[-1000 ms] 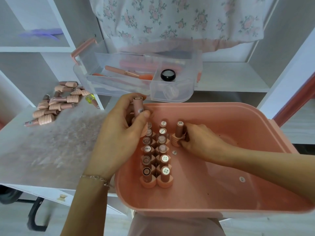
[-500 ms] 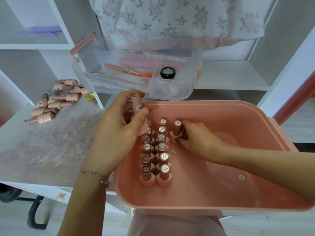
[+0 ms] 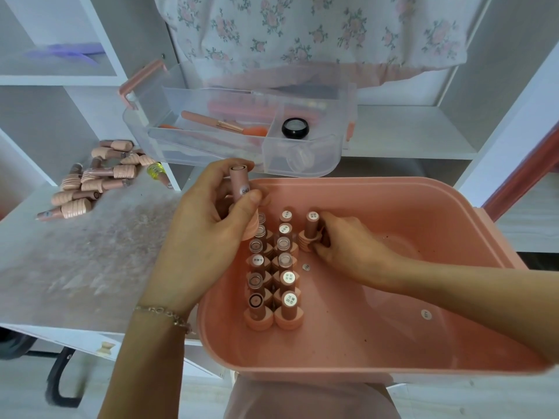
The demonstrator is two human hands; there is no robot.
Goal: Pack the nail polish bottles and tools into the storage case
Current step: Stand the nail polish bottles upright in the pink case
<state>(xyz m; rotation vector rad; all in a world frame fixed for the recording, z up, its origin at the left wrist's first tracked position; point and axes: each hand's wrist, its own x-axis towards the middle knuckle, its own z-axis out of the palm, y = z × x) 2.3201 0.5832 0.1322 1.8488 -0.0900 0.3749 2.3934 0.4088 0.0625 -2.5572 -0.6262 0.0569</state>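
Note:
A pink storage case [image 3: 393, 352] sits in front of me. Inside it, two rows of upright pink nail polish bottles [image 3: 273, 276] stand along its left side. My left hand [image 3: 208, 234] grips one bottle [image 3: 240, 186] upright above the case's far left corner. My right hand [image 3: 348, 252] pinches the base of another bottle [image 3: 311, 228] standing on the case floor, at the far end of a third row. Several more bottles [image 3: 96, 179] lie in a heap on the table at the left.
A clear tray [image 3: 302, 164] with a pink handle sits behind the case, holding pink tools [image 3: 211, 120] and a small black jar [image 3: 295, 127]. White shelves stand behind and at both sides. A floral cloth [image 3: 302, 34] hangs above. Loose round stickers [image 3: 426, 314] lie on the case floor.
My right hand has set its bottle upright and steadied it on the case floor. My left hand keeps its bottle at almost the same spot.

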